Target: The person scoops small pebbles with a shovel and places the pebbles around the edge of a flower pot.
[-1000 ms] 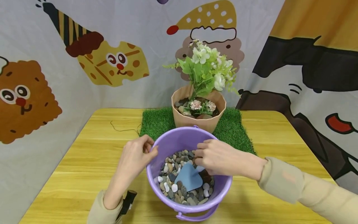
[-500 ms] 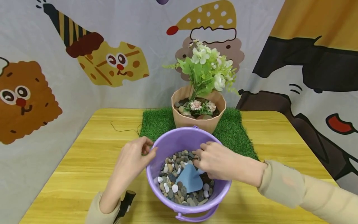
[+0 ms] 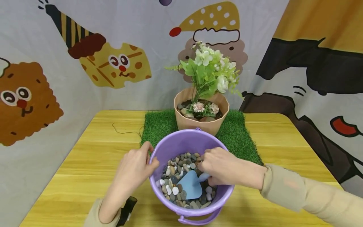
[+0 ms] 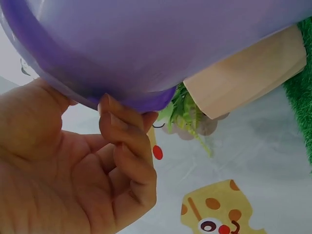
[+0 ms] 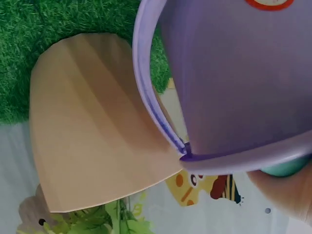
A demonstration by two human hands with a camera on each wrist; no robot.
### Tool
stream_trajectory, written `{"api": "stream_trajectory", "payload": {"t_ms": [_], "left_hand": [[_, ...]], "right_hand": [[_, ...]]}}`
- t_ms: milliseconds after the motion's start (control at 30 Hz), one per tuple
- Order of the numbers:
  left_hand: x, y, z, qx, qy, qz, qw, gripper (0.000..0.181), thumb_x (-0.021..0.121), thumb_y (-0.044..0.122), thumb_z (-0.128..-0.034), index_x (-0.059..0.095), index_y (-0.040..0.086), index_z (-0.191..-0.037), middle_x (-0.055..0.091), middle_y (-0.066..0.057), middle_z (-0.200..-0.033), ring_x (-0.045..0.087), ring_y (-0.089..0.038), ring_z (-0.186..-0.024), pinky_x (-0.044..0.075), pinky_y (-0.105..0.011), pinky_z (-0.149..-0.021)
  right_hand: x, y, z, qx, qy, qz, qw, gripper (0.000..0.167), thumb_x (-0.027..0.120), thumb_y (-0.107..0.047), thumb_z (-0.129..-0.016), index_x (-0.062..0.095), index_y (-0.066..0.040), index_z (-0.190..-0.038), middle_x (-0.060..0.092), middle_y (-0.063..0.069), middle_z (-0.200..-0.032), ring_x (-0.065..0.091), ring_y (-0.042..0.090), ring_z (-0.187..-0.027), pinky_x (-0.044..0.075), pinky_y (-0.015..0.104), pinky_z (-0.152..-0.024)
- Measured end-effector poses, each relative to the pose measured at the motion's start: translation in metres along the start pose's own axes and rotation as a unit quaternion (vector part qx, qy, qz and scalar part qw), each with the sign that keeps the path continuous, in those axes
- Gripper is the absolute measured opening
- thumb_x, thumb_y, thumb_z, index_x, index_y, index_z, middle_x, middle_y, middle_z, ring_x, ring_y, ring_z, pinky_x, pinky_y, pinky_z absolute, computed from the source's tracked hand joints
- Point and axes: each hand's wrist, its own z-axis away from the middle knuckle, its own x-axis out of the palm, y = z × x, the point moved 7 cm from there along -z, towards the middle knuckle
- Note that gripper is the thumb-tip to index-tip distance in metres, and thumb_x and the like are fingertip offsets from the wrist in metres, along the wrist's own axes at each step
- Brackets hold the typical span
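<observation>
A purple bucket holds several mixed pebbles. My left hand pinches its left rim, thumb at the inner side and fingers outside. In the left wrist view, the left hand's fingertips meet the rim from beneath. Inside the bucket, my right hand grips the handle of a small blue shovel, whose blade lies on the pebbles. Most of the handle is hidden by the hand. In the right wrist view the bucket wall covers nearly all of the right hand.
Behind the bucket, a peach flowerpot with white flowers stands on an artificial grass mat. A thin dark wire lies on the wooden table. The bucket's handle hangs at the near side.
My right hand has lowered slightly toward the near side, and the shovel's blade has shifted and turned over the pebbles. My left hand has slid a little nearer along the rim.
</observation>
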Motion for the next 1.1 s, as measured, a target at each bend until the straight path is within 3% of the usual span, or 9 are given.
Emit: {"api": "stream_trajectory", "payload": {"t_ms": [200, 400, 600, 833, 1100], "left_hand": [[0.0, 0.002, 0.0, 0.017, 0.022, -0.003, 0.9996, 0.017, 0.068, 0.008, -0.0791, 0.059, 0.003, -0.093, 0.056, -0.003, -0.057, 0.043, -0.008, -0.041, 0.034, -0.016, -0.033], [0.0, 0.003, 0.0, 0.026, 0.03, 0.002, 0.9992, 0.015, 0.068, 0.006, -0.0785, 0.06, 0.002, -0.091, 0.056, -0.005, -0.058, 0.042, -0.007, -0.041, 0.034, -0.016, -0.033], [0.0, 0.001, 0.0, 0.027, 0.025, 0.012, 0.9992, 0.016, 0.07, 0.007, -0.0785, 0.06, 0.003, -0.091, 0.055, -0.003, -0.056, 0.042, -0.007, -0.041, 0.034, -0.016, -0.033], [-0.001, 0.002, -0.002, 0.028, 0.017, 0.015, 0.9994, 0.019, 0.072, 0.009, -0.0775, 0.06, 0.004, -0.091, 0.057, -0.003, -0.058, 0.044, -0.007, -0.041, 0.035, -0.016, -0.034], [-0.001, 0.0, -0.001, 0.021, 0.012, 0.017, 0.9996, 0.018, 0.07, 0.007, -0.0773, 0.059, 0.003, -0.091, 0.056, -0.003, -0.058, 0.044, -0.008, -0.042, 0.035, -0.016, -0.034]], "right_hand": [[0.003, 0.0, 0.0, -0.001, 0.013, -0.02, 0.9997, 0.014, 0.077, -0.024, -0.057, 0.066, -0.022, -0.067, 0.059, -0.008, -0.064, 0.05, 0.011, -0.054, 0.04, 0.024, -0.049], [0.001, -0.001, 0.0, -0.029, 0.043, -0.029, 0.9982, 0.01, 0.073, -0.018, -0.058, 0.068, -0.021, -0.066, 0.059, -0.01, -0.067, 0.047, 0.009, -0.061, 0.038, 0.019, -0.053], [0.0, 0.0, 0.001, -0.052, 0.062, -0.032, 0.9962, 0.013, 0.072, -0.018, -0.058, 0.071, -0.021, -0.072, 0.06, -0.011, -0.069, 0.043, 0.008, -0.062, 0.035, 0.017, -0.054], [-0.001, 0.006, 0.002, -0.081, 0.083, -0.105, 0.9877, 0.014, 0.074, -0.014, -0.06, 0.064, -0.023, -0.065, 0.054, -0.012, -0.065, 0.036, 0.004, -0.06, 0.029, 0.013, -0.055], [-0.004, 0.017, 0.005, -0.082, 0.1, -0.13, 0.9831, 0.015, 0.076, -0.017, -0.063, 0.068, -0.024, -0.074, 0.058, -0.013, -0.071, 0.041, 0.002, -0.064, 0.034, 0.01, -0.056]]}}
